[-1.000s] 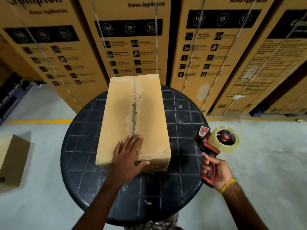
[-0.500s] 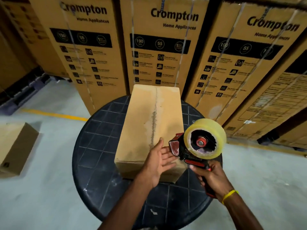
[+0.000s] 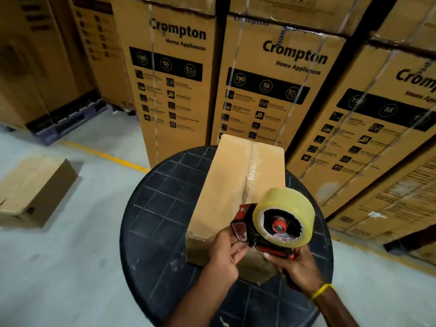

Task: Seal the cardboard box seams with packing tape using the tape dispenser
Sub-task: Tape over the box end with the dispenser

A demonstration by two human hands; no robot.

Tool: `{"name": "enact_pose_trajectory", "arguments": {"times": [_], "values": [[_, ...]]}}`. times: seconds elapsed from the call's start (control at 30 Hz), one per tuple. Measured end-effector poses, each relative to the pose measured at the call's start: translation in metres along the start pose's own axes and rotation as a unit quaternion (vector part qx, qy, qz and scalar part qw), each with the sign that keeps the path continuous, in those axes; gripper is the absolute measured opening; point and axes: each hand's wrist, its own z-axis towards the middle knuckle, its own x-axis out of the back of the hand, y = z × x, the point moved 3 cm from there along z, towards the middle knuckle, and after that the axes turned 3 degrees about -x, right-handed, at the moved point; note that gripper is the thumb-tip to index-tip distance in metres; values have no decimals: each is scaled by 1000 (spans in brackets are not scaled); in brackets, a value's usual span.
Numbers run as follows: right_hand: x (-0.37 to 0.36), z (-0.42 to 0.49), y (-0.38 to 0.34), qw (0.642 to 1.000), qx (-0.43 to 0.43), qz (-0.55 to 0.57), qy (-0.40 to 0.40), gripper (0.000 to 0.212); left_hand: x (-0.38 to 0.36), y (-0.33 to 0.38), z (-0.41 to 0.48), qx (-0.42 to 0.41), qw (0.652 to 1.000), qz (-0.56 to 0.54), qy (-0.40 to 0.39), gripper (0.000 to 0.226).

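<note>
A long plain cardboard box (image 3: 226, 185) lies on a round black table (image 3: 160, 208), its rough centre seam running away from me. Over the box's near end I hold a red and black tape dispenser (image 3: 250, 228) carrying a fat roll of clear tape (image 3: 286, 210). My right hand (image 3: 298, 270) grips the dispenser's handle from below. My left hand (image 3: 225, 252) pinches at the dispenser's front edge by the blade; any tape end between the fingers is too thin to make out. The hands and dispenser hide the box's near top edge.
Tall Crompton appliance cartons (image 3: 179, 90) stand in a row right behind the table. A smaller cardboard box (image 3: 35, 190) lies on the grey floor at the left, near a yellow floor line (image 3: 103, 155). Dark pallets (image 3: 59, 123) sit under cartons at the far left.
My right hand brought the dispenser from beside the table over the box's near end. My left hand lifted off the box top and went to the dispenser's front. The view tilted up.
</note>
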Motion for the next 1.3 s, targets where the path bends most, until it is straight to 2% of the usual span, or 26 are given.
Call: {"name": "enact_pose_trajectory", "arguments": {"times": [0.03, 0.17, 0.23, 0.27, 0.3, 0.4, 0.47, 0.6, 0.7, 0.8, 0.9, 1.07, 1.2, 1.3], "values": [[-1, 2, -6, 999, 22, -26, 0, 37, 4, 3, 1, -14, 1000, 7, 16, 11], [-15, 11, -29, 989, 89, -107, -46, 67, 18, 17, 3, -109, 991, 48, 57, 25], [-22, 19, -34, 981, 113, -142, -66, 80, 34, 30, 11, -162, 979, 73, 99, 21], [-22, 23, -34, 979, 118, -152, -72, 85, 46, 38, 19, -182, 973, 75, 118, 12], [-19, 26, -32, 976, 121, -165, -73, 85, 60, 50, 25, -196, 968, 73, 140, 5], [-4, 31, -28, 967, 129, -206, -82, 80, 104, 80, 43, -222, 953, 60, 196, 16], [5, 31, -20, 959, 107, -243, -97, 82, 121, 86, 44, -238, 950, 65, 192, 10], [7, 33, -6, 947, 84, -291, -109, 64, 128, 79, 42, -278, 931, 109, 210, 12], [8, 36, 1, 946, 63, -304, -99, 63, 131, 76, 47, -296, 924, 114, 214, 11], [9, 39, 10, 942, 44, -319, -97, 49, 134, 71, 54, -304, 918, 131, 220, 13], [14, 48, 28, 932, 17, -344, -110, 49, 137, 67, 62, -297, 920, 119, 227, 12], [9, 54, 34, 911, -6, -396, -119, 29, 138, 56, 72, -282, 927, 123, 216, 6], [9, 57, 39, 910, -6, -398, -118, 35, 133, 52, 77, -286, 923, 145, 212, 12], [12, 58, 45, 909, -9, -401, -112, 39, 131, 42, 83, -252, 936, 125, 213, 11]]}}
